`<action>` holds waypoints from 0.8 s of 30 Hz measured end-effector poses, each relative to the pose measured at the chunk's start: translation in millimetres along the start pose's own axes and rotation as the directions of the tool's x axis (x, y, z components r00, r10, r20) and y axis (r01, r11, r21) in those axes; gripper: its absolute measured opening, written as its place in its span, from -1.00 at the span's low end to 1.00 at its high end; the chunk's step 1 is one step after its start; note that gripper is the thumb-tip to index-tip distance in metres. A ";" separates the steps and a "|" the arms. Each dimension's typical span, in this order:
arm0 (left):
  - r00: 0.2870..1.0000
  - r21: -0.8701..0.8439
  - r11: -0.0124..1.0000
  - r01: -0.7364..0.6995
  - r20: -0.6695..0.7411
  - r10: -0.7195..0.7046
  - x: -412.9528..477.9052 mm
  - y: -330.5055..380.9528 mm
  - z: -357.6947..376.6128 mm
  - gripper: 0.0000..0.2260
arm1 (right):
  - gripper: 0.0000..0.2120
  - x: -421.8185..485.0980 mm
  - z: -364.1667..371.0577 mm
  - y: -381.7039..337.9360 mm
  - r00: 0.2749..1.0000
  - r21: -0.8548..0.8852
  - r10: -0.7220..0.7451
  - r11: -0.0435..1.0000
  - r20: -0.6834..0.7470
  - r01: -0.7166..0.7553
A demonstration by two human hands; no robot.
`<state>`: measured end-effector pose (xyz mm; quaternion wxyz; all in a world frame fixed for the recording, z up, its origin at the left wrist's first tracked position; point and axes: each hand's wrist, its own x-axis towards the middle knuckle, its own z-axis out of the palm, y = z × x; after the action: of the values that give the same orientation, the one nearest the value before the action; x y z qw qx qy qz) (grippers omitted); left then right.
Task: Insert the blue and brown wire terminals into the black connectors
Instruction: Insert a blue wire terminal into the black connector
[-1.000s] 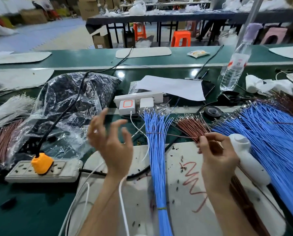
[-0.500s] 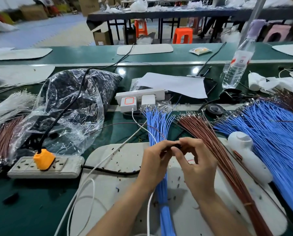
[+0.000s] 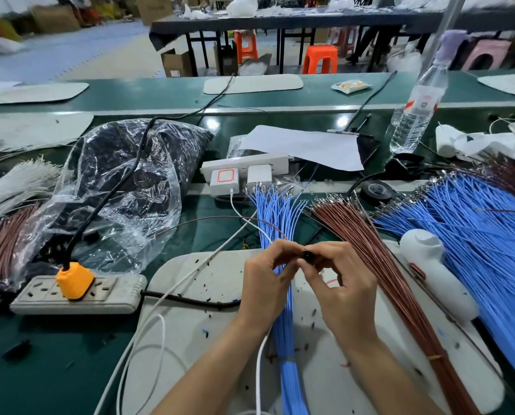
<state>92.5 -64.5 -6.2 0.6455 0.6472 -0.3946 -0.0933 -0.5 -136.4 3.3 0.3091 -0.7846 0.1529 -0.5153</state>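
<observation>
Right hand (image 3: 343,290) pinches a black connector (image 3: 307,255) above the mat's (image 3: 220,275) far edge. Left hand's (image 3: 266,284) curled fingertips meet it (their hold unclear).

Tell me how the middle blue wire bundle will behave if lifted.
The blue wire bundle would probably droop: its thin strands bend and splay near the terminals. The tie likely keeps the near end together, while the loose far end may fan out and snag the brown wires.

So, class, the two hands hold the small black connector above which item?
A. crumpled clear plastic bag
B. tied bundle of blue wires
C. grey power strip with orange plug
B: the left hand and right hand pinch the small black connector directly over the tied bundle of blue wires.
</observation>
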 end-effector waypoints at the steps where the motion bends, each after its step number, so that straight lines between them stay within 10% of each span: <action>1: 1.000 0.008 1.000 -0.006 -0.005 0.006 0.0 -0.2 -0.3 -0.88 | -0.88 0.0 0.2 0.3 1.000 -0.006 0.007 1.000 0.004 -0.007; 24: 0.999 0.003 1.000 -0.004 0.037 0.004 -0.3 -4.2 -0.8 -0.85 | -0.80 2.7 0.0 -0.5 0.999 0.055 0.032 0.998 0.016 -0.032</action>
<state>94.3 -64.3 -10.1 0.6373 0.6456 -0.4078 -0.1034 0.7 -137.6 5.6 0.3399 -0.7770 0.1489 -0.5085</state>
